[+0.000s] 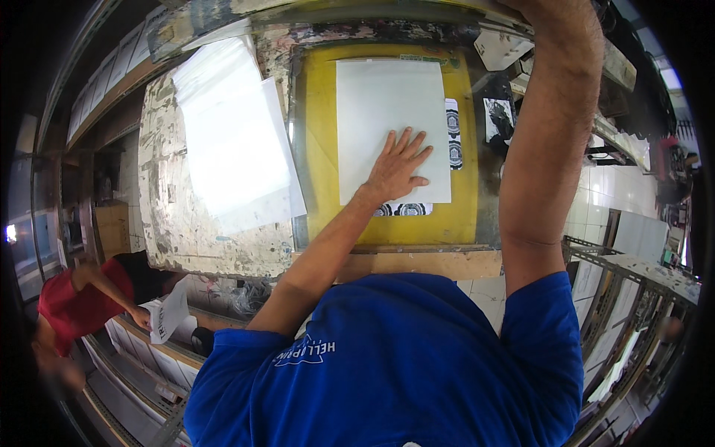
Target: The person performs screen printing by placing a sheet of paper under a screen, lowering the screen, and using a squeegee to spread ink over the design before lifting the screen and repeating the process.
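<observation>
My left hand point(398, 167) lies flat with spread fingers on a white sheet point(387, 97). Under that sheet is a yellow board point(316, 149), which shows along its sides. Black printed emblems on white point(454, 134) peek out past the sheet's right edge, and more emblems point(404, 209) show below its lower edge. My right forearm point(551, 112) stretches far forward on the right and runs out at the upper edge, so the right hand and whatever it touches are hidden.
Left of the board, a stack of white sheets point(231, 127) rests on a paint-stained table point(160, 186). A black-smeared paper point(497, 119) lies to the right. Metal racks point(625, 276) stand at lower right. A person in red point(89, 298) holds a printed white sheet point(170, 314) at lower left.
</observation>
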The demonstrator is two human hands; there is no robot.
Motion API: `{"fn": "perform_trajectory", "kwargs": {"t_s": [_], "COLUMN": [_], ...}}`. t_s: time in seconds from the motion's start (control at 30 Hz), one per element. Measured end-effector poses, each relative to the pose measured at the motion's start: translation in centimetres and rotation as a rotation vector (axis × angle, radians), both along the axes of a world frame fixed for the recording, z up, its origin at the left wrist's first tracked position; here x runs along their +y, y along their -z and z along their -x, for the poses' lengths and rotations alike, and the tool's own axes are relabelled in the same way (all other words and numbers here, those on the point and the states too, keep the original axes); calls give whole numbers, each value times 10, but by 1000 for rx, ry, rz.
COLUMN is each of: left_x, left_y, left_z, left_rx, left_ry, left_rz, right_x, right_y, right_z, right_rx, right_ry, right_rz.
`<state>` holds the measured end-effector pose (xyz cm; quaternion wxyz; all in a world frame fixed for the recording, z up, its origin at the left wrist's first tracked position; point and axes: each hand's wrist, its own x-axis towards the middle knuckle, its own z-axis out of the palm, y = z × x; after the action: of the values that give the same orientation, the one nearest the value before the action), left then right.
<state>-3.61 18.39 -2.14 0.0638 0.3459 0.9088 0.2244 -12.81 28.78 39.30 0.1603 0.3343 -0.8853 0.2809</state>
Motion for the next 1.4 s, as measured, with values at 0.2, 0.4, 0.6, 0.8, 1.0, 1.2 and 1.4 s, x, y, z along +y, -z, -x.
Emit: {"fn": "perform_trajectory", "kwargs": {"t_s": [0.2,0.4,0.6,0.8,1.0,1.2,1.4], "left_x": [-3,-52,-127,-159,-164,-167,-166], "left_y": [-1,-101,-171,-86,-12,-6,-11], "left_z": [-4,-13,-51,-135,-159,-163,-165], "left_rx": [82,93,113,-273,18,191,116], "left_ry": [17,-446,-584,-908,-875,-888,-925], "left_rz": [-90,-796,-1637,-1221,-743,-307,-306], "right_x": [-14,-4,-4,-10,0,-10,-13], "right_y": [10,34,110,176,283,333,360], "right_z": [21,-28,-76,-139,-144,-149,-71], "right_rx": [-12,259,331,78,-267,-301,-183], "right_ry": [198,131,104,124,60,175,223], "right_rz": [41,-71,-19,-110,-141,-331,-177]}}
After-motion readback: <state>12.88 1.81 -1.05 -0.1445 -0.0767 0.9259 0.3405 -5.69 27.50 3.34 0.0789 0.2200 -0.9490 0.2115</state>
